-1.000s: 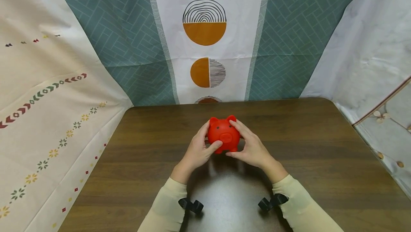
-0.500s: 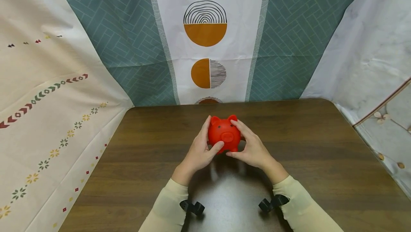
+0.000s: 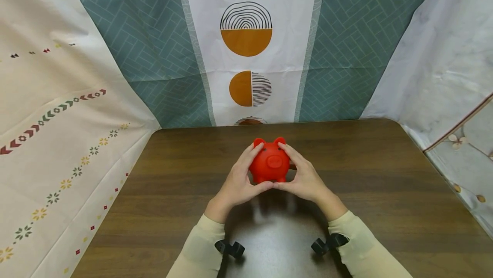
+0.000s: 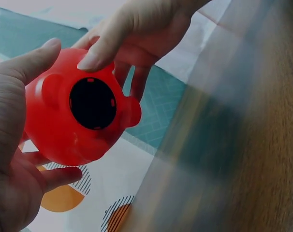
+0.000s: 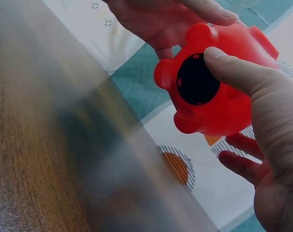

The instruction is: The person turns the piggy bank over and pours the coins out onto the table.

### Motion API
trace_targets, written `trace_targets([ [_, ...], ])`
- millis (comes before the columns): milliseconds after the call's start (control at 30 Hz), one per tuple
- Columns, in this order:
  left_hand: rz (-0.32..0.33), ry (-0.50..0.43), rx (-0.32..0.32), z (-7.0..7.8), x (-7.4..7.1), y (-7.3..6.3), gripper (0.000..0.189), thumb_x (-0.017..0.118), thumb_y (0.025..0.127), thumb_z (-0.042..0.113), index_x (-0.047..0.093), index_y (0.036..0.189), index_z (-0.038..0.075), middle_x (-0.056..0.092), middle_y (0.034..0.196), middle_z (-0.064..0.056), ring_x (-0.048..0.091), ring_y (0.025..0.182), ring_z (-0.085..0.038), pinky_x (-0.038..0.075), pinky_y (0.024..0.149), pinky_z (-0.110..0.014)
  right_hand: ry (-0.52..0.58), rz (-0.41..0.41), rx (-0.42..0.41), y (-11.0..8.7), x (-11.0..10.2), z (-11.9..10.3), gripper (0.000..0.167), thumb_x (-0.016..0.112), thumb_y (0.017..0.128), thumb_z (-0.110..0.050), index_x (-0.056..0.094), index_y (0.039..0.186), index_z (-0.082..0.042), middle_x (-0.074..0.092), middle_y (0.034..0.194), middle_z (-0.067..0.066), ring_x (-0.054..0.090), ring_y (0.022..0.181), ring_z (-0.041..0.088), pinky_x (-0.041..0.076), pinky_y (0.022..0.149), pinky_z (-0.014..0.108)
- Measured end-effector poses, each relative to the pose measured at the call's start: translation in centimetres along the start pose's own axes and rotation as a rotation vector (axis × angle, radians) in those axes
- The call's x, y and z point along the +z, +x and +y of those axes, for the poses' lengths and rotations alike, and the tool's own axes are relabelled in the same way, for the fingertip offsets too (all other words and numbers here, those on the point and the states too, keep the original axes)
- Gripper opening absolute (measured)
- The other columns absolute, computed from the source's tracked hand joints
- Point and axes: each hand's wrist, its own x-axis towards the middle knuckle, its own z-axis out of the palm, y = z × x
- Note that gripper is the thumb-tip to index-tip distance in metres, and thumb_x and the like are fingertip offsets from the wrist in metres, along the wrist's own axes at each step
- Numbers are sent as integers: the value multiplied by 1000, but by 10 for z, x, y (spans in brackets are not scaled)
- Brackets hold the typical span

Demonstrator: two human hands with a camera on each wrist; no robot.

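Note:
A red piggy bank (image 3: pixel 274 167) is held up over the table in the head view, its snout and small eyes facing the camera. On its left side my left hand (image 3: pixel 236 184) grips it, fingers up by one ear and thumb underneath. My right hand (image 3: pixel 307 180) grips the other side the same way, and the two thumbs come together below the feet. Both wrist views show the underside, where a round black disc-like area (image 4: pixel 93 103) with small red notches sits between stubby feet. The right thumb (image 5: pixel 233 70) reaches the edge of that black circle.
Below the hands is a dark brown wooden table (image 3: pixel 185 209) with a bright glare near its front. A green and white patterned cloth (image 3: pixel 161 47) hangs behind it. Pale printed cloths hang at the left and right. Black straps with small cameras (image 3: pixel 231 248) sit on both forearms.
The left thumb has moved from the front of the piggy bank to beneath it, and the left fingers have come round toward the ear. The piggy bank has turned slightly; the right hand stays nearly still.

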Motion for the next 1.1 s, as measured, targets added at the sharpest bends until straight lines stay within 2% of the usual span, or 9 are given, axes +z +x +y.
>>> trace_targets([
  [200,3,-4,26,0,-1,1,98,82,75,31,23,153,21,29,153,0,36,134,-20,46,99,-40,36,5,-3,0,-2,-1,100,87,69,-33,30,151,-30,43,146,-1,56,115,19,53,88,41],
  [333,6,6,-1,1,0,0,96,81,75,34,25,152,24,29,152,-1,39,132,-20,47,97,-42,56,11,1,0,-3,-1,99,88,68,-30,33,150,-25,48,142,2,57,113,20,53,87,44],
  [500,22,17,-27,1,0,-1,92,81,75,37,30,151,27,32,150,-3,41,129,-21,49,95,-42,48,-5,24,1,-13,-31,94,87,70,-18,35,148,-9,51,137,13,58,111,25,53,87,43],
  [567,25,-3,-40,1,0,-1,91,81,75,37,30,150,28,34,149,-2,42,128,-20,50,93,-40,47,-11,36,1,-14,-34,93,86,71,-14,35,148,-7,51,137,15,58,111,27,53,87,43],
  [700,27,-60,-60,2,0,0,90,81,76,34,30,150,28,37,146,-1,45,124,-19,52,90,-36,52,-3,37,0,-8,-13,96,86,70,-16,33,150,-12,50,139,12,56,111,26,53,86,46],
  [767,37,-82,-59,1,0,0,89,81,77,32,31,150,27,40,144,0,47,122,-18,53,88,-34,55,6,19,1,-5,-5,97,86,70,-18,33,150,-15,48,141,9,56,111,24,53,86,45],
  [933,73,-126,-66,1,0,1,85,79,80,29,32,150,24,46,139,0,52,116,-19,54,85,-35,50,32,-76,3,-5,-2,93,86,72,-22,35,149,-17,41,146,4,56,110,19,55,84,39],
  [1100,90,-100,-86,-1,0,0,80,74,83,39,32,150,26,48,138,0,54,110,-19,56,81,-36,-10,52,-153,3,-6,-3,90,85,73,-23,37,149,-19,36,150,2,54,117,18,54,85,34],
])
